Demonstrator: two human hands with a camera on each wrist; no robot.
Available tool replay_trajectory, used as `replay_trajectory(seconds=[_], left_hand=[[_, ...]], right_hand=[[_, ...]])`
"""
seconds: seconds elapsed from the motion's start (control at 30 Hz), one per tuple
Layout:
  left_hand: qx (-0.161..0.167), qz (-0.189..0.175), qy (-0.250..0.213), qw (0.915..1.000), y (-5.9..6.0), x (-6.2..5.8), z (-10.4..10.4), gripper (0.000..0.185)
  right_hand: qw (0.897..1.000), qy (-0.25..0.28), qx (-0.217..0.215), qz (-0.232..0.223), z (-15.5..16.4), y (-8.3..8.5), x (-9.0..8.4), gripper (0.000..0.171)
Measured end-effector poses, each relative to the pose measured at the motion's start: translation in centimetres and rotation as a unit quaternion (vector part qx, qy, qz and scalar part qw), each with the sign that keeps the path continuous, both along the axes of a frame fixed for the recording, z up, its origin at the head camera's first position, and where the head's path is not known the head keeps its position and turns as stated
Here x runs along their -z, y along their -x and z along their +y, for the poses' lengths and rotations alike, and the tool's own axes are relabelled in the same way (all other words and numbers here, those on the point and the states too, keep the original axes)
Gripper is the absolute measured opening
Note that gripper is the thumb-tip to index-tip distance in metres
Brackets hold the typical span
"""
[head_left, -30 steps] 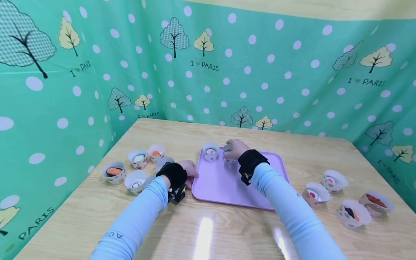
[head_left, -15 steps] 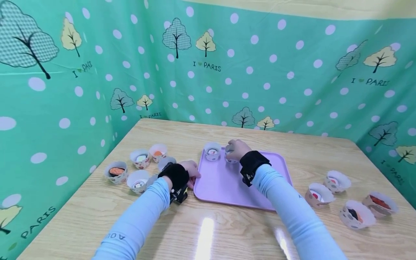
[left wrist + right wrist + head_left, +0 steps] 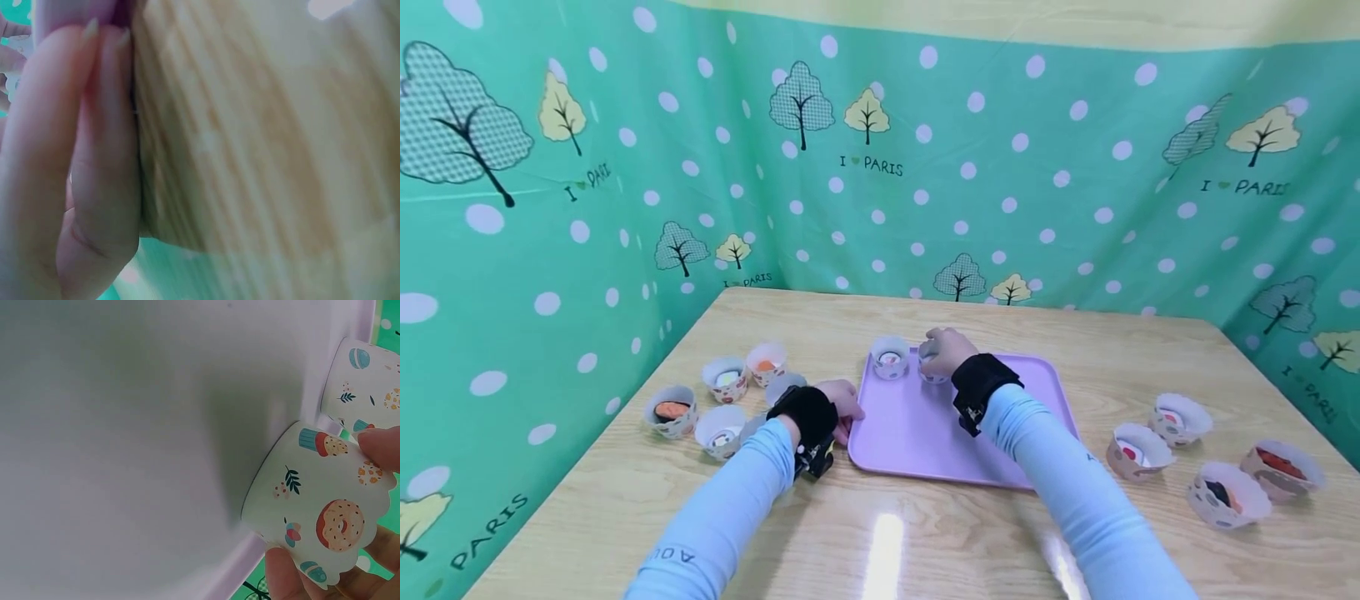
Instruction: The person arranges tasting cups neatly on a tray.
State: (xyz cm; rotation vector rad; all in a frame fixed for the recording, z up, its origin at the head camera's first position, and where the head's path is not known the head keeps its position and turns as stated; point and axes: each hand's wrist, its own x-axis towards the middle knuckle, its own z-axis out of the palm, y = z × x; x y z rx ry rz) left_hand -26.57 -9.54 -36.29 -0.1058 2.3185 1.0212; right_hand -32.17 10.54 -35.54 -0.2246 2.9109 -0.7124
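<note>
The right hand (image 3: 946, 352) grips a paper cup (image 3: 300, 494) by its side wall, with the thumb and the fingers bent around it. This cup is at the far edge of the purple tray (image 3: 910, 433), just beside a second cup (image 3: 890, 367) in the far left corner. The left hand (image 3: 841, 404) pinches the left rim of the tray. Four other cups (image 3: 1221, 515) stand on the table (image 3: 820, 533), to the right.

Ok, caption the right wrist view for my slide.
The right hand grips a donut-printed paper cup at the lilac tray, with a second printed cup beside it.
</note>
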Motion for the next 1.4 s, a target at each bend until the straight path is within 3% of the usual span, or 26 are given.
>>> replay_trajectory(seconds=[0.27,0.53,0.8,0.9,1.07,1.4], left_hand=[[-0.004,0.002,0.015,0.9999,-0.1,0.1,-0.1,0.008],[0.014,0.011,0.009,0.9998,-0.3,-0.3,-0.3,0.007],[0.015,0.006,-0.041,0.9990,-0.7,-0.1,-1.2,0.004],[0.030,0.012,-0.057,0.9979,-0.6,-0.1,-1.3,0.007],[0.046,0.015,-0.039,0.9981,-0.5,-0.2,-1.2,0.013],[0.040,0.016,0.003,0.9991,-0.4,-0.2,-0.9,0.011]], right_hand=[[1.000,-0.010,-0.017,0.013,0.3,-0.8,-0.6,0.065],[0.998,-0.002,-0.047,0.048,3.3,-2.4,-2.8,0.065],[0.993,0.023,-0.100,0.053,8.4,-6.4,-4.8,0.052],[0.994,0.026,-0.098,0.040,10.9,-8.0,-5.0,0.046],[0.997,0.006,-0.076,0.019,15.4,-10.0,-4.9,0.040],[0.994,-0.067,-0.082,-0.019,20.7,-11.5,-3.6,0.025]])
